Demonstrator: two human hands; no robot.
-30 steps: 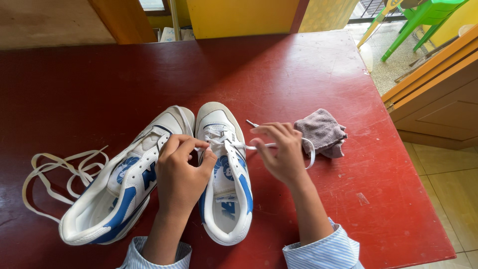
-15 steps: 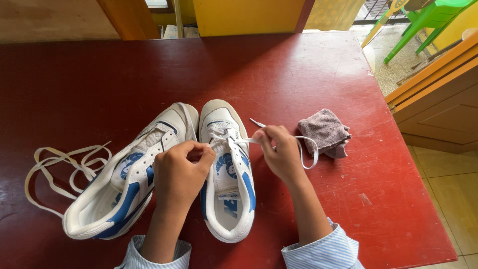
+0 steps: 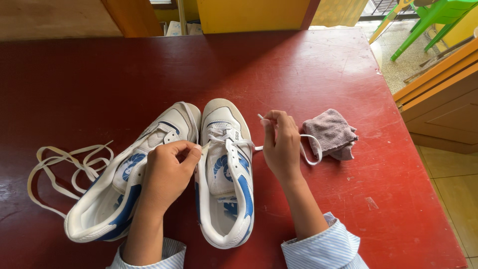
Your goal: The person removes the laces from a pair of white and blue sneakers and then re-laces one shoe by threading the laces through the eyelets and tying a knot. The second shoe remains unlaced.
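Note:
Two white and blue sneakers lie side by side on a dark red table (image 3: pixel 298 69). The right sneaker (image 3: pixel 224 174) carries a white lace (image 3: pixel 311 149) through its front eyelets. My right hand (image 3: pixel 280 145) pinches one end of that lace, which loops out toward the cloth. My left hand (image 3: pixel 167 172) pinches the other end at the sneaker's left eyelet row. The left sneaker (image 3: pixel 127 179) has no lace and lies tilted under my left wrist. A second loose lace (image 3: pixel 64 167) is coiled on the table to its left.
A folded grey cloth (image 3: pixel 331 133) rests to the right of my right hand. The table's right edge drops to a tiled floor, with a wooden cabinet (image 3: pixel 443 99) beside it. Green plastic chair legs (image 3: pixel 423 22) stand at the far right.
My right hand has turned upright and drawn its lace end away to the right. My left hand has slid left off the right sneaker's tongue to its eyelet edge, pulling its end.

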